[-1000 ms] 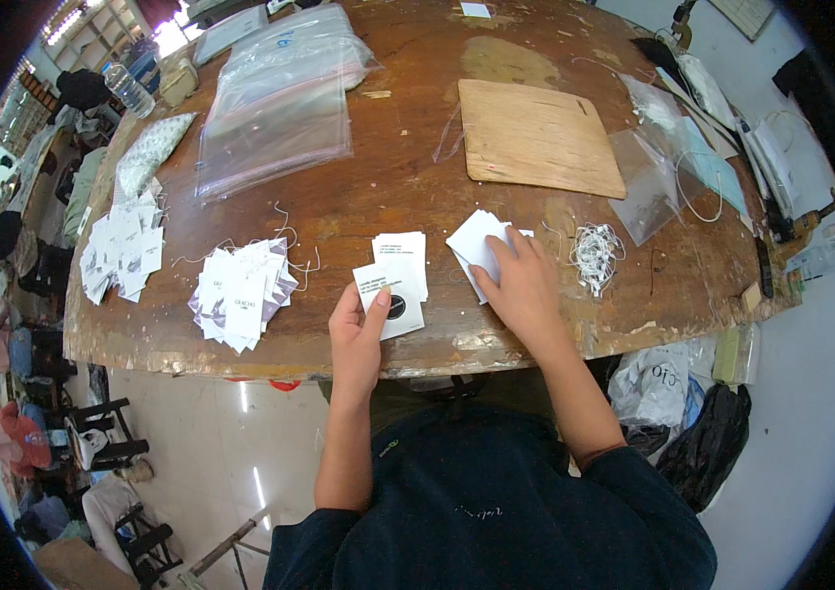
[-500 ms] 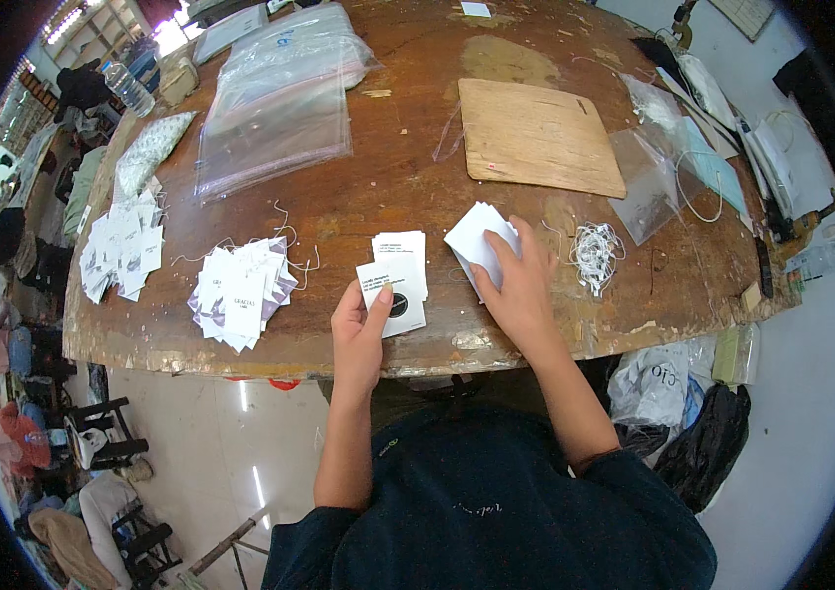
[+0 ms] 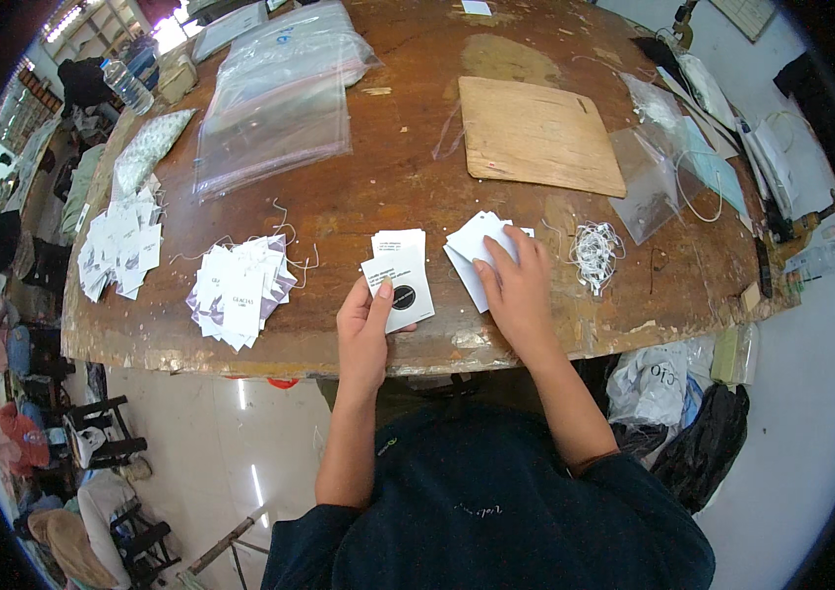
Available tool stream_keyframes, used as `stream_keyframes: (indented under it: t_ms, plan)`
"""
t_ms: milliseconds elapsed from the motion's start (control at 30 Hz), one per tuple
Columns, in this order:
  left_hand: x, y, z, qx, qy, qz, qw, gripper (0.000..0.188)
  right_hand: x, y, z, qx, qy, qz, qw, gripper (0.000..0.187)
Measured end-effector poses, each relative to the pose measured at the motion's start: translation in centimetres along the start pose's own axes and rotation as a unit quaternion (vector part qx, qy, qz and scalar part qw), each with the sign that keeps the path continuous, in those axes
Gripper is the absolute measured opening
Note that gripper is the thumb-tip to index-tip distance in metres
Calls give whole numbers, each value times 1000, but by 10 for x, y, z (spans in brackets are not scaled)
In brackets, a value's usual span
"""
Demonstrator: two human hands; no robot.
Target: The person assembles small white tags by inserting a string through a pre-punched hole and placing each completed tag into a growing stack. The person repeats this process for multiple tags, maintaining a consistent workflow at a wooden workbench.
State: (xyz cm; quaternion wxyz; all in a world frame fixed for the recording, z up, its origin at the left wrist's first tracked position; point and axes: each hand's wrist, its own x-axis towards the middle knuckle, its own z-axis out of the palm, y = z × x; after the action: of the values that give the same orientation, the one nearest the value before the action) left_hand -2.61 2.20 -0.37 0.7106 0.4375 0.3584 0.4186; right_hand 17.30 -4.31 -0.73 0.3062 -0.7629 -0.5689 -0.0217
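My left hand [image 3: 365, 329] pinches a white printed card [image 3: 408, 280] with a black circle, thumb on top and fingers underneath. Behind it, a stack of similar printed cards [image 3: 403, 239] lies on the table, partly covered. My right hand [image 3: 524, 295] rests with fingers apart on a loosely fanned stack of blank white cards [image 3: 465, 241]. White looped strings [image 3: 595, 258] lie in a tangle to its right. Left of the printed cards is a pile of white and purple hang tags [image 3: 243, 295] with strings, and a second pile of tags [image 3: 120, 251] sits farther left.
The worn wooden table [image 3: 398, 197] has a chipped front edge. Clear plastic bags [image 3: 280, 108] cover its back left, beside a filled packet [image 3: 154, 147] and a bottle [image 3: 127, 87]. A plywood board [image 3: 540, 133] lies behind my right hand, with another clear bag [image 3: 646, 192] alongside.
The card in my left hand has moved slightly right and up, its circle now fully showing. My right fingers have drawn closer together, and the blank cards have fanned out more.
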Motion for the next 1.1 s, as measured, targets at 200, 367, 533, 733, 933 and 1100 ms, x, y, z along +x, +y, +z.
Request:
stream_keyframes:
  t_ms: [200,367,533,733,933,1100]
  plan:
    - [1,7,13,-70,5,-34,997,46,-9,-29,-28,87,91,-56,990,42]
    - [-6,3,36,-232,31,-35,972,52,-24,-69,-20,88,44,-152,984,45]
    - [-5,0,33,-121,21,-1,992,28,-26,-65,-15,144,50,-157,976,41]
    - [-6,-1,33,-74,27,14,997,30,-24,-61,-17,171,38,-131,976,37]
    - [-6,0,34,-37,34,32,998,30,-27,-61,-15,187,45,-127,973,37]
    - [-6,-1,35,-48,34,34,998,30,-30,-60,-15,199,28,-113,973,36]
